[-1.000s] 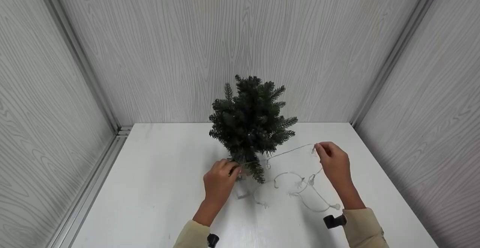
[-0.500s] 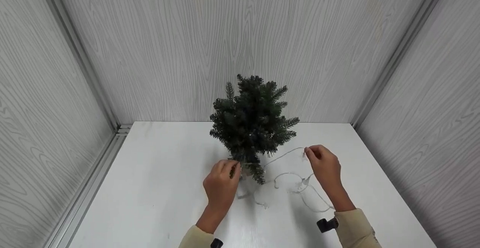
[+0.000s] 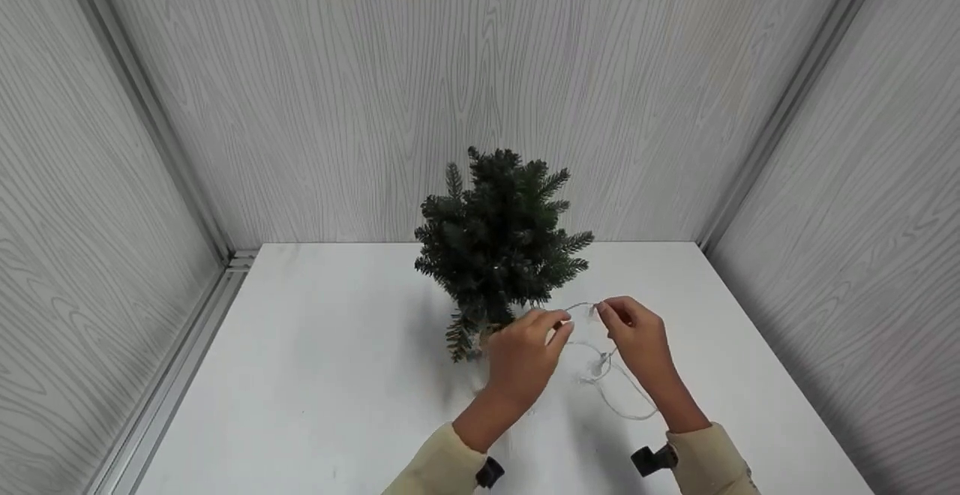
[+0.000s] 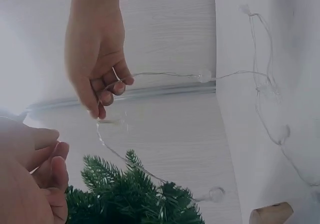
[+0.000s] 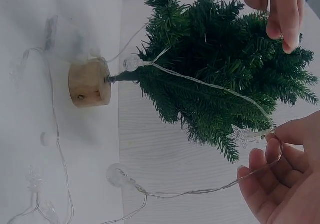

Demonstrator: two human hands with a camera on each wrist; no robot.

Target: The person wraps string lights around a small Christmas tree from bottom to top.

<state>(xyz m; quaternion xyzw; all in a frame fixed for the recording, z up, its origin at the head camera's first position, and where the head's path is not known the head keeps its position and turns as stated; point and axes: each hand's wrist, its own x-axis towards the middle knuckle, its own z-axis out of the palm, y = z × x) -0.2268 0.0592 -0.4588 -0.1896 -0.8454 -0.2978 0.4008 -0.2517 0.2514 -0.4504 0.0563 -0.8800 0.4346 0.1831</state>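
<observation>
A small artificial Christmas tree (image 3: 502, 225) stands on a round wooden base (image 5: 90, 83). Clear string lights (image 5: 215, 86) run from its lower branches to my right hand (image 3: 641, 341), whose thumb and fingertips pinch the wire beside a clear star light (image 5: 243, 135). From there the wire crosses the curled fingers and drops towards the table, past a round bulb (image 5: 118, 175). My left hand (image 3: 523, 356) is in front of the lower branches, fingers loosely bent; in the left wrist view nothing shows between its thumb and fingers. It hides part of the base in the head view.
More of the string lights lies in loops on the white table (image 3: 337, 375), in front of and right of the tree. A blurred clear object (image 5: 65, 38) sits close to the wooden base. Grey wood-grain panels (image 3: 360, 105) enclose the table at the back and sides.
My left hand has let go of the wire and moved right across the front of the tree. My right hand, still pinching the wire, has come left, closer to the tree.
</observation>
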